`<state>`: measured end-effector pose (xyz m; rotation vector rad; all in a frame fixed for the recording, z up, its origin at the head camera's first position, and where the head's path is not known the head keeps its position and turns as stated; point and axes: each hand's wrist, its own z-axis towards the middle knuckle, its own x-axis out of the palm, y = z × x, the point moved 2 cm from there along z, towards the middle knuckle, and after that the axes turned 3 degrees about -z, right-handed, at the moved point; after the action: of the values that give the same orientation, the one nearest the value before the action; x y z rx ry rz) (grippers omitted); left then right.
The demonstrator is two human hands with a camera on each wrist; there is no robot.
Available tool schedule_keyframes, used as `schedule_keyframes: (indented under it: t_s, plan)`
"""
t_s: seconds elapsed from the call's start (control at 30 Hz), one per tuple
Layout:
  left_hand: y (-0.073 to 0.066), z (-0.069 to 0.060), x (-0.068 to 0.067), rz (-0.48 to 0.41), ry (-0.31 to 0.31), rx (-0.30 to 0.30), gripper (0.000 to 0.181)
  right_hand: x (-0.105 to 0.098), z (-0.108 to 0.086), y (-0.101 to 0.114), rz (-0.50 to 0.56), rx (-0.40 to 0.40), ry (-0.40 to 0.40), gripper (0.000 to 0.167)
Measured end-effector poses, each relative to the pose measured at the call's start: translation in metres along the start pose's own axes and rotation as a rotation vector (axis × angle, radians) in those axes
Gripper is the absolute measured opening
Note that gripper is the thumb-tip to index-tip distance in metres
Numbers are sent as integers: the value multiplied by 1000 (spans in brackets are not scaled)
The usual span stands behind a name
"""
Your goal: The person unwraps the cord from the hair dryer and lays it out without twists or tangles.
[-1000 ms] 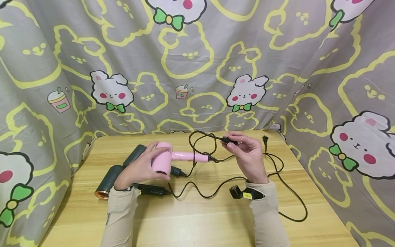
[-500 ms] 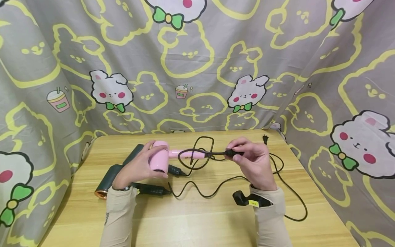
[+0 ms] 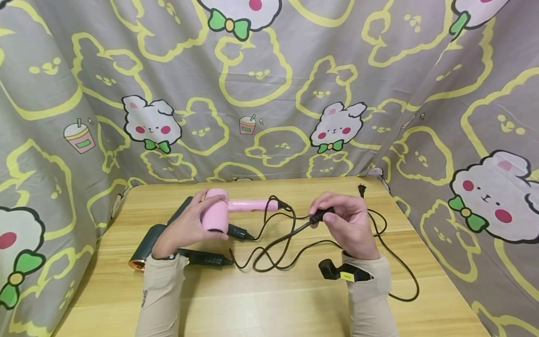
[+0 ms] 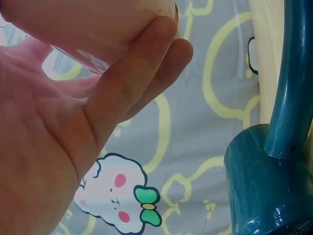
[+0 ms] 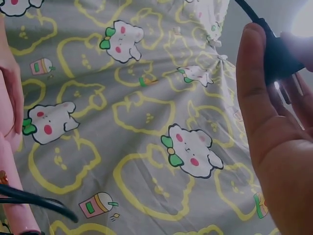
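Observation:
In the head view my left hand (image 3: pixel 183 231) grips the barrel of a pink hair dryer (image 3: pixel 215 213) from the left, its handle pointing right. The left wrist view shows fingers curved round the pink barrel (image 4: pixel 93 24). My right hand (image 3: pixel 349 227) pinches a black plug (image 3: pixel 322 215) between thumb and fingers; the plug's prongs can be made out in the right wrist view (image 5: pixel 283 61). A black cord (image 3: pixel 290 234) loops from that plug back to the pink handle. Behind and below my left hand lie two dark green hair dryers, a front one (image 3: pixel 148 243) and a back one (image 3: pixel 180 209), both partly hidden.
Another cord (image 3: pixel 414 276) curves over the right side of the wooden table (image 3: pixel 261 309), with its plug (image 3: pixel 361 190) near the back edge. Cords cross each other mid-table. A patterned curtain (image 3: pixel 269 93) surrounds the back and sides.
My right hand has moved slightly right and down with the plug. The cord's loop has dropped toward the front of the table. My left hand and the pink hair dryer have shifted slightly left.

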<state>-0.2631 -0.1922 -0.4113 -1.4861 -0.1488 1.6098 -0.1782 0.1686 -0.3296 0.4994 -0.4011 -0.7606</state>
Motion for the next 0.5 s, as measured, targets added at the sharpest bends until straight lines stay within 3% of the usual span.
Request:
schedule_keyframes:
  t_s: [0.27,0.5]
  plan:
    - [-3,0,-3,7,-45,22,98,-3,1,-3,-50,77,-56,25]
    - [-4,0,-6,8,-77,21,100,-12,-1,-10,-214,222,-134,26]
